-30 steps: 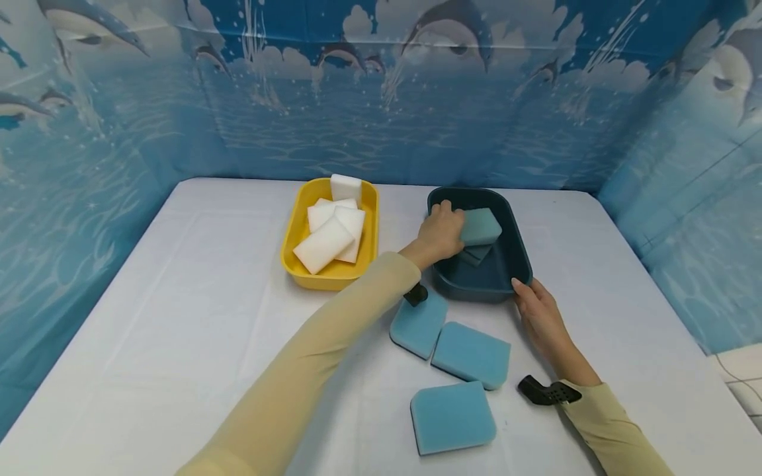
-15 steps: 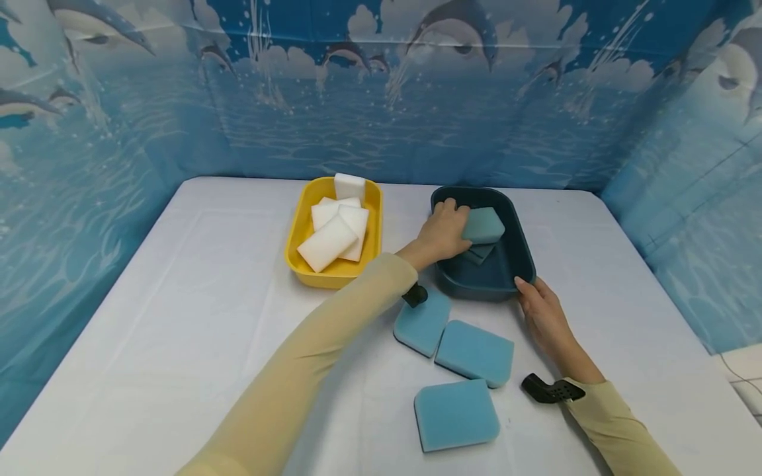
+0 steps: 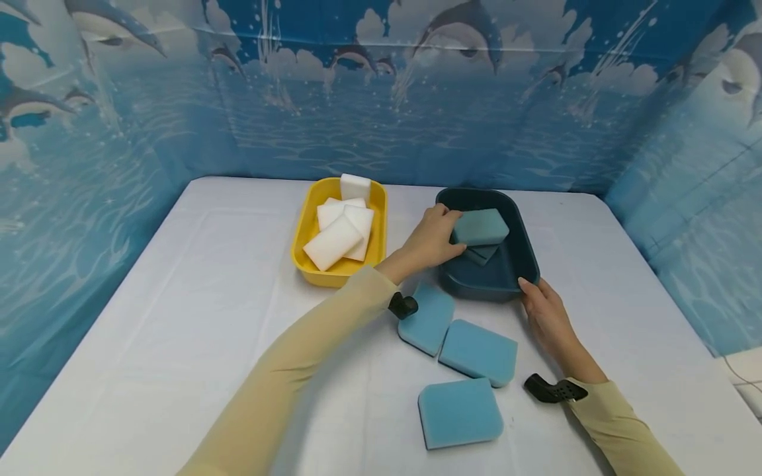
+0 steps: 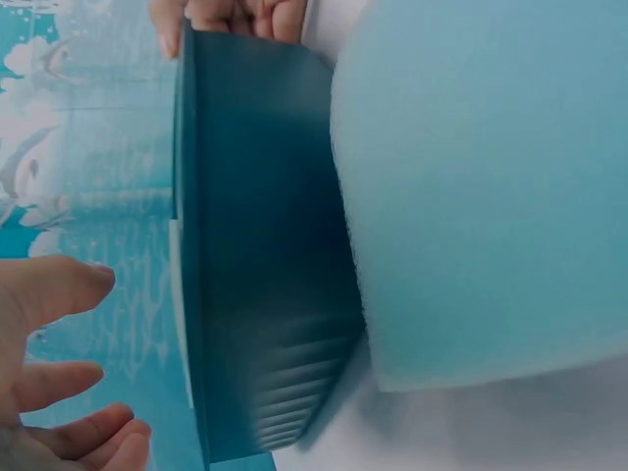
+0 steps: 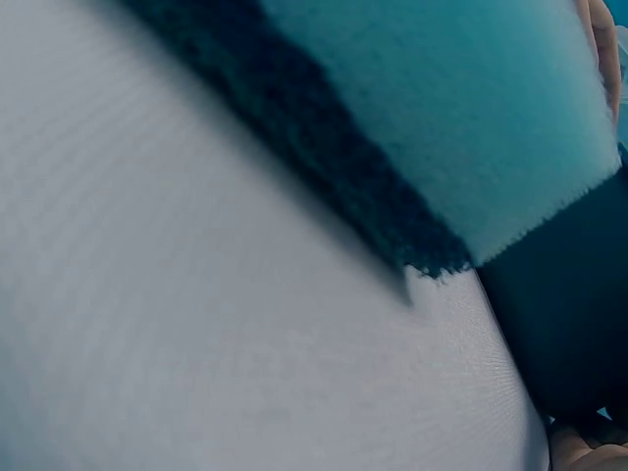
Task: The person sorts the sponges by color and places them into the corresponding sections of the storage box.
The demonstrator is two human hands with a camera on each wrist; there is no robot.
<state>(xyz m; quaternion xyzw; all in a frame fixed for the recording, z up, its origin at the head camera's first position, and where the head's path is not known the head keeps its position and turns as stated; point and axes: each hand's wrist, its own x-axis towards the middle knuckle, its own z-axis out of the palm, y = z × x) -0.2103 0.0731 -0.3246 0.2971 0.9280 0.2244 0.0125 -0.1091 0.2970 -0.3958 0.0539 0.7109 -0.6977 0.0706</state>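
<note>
Drawn back a little to the left since half a second ago, the left hand (image 3: 430, 235) is now at the left edge of the top sponge (image 3: 481, 227) in the dark bin (image 3: 488, 291), rather than around it. Its grip is spread: the left wrist view shows thumb and fingers apart beside the rim, with nothing between them. That top sponge lies tilted on other dark pieces toward the left of the bin. At the bin's near right corner the right hand (image 3: 544, 311) has its grip pinching the wall, thumb up on the rim and fingers lower down outside. Three light-blue sponges (image 3: 460, 415) with dark undersides lie on the white tabletop (image 3: 196, 330) in front of the bin, just beside one another. To the left stands a yellow bin (image 3: 321, 279) holding white blocks (image 3: 332, 243), one upright at its far end. Behind hangs a dolphin-printed blue cloth (image 3: 357, 125).
</note>
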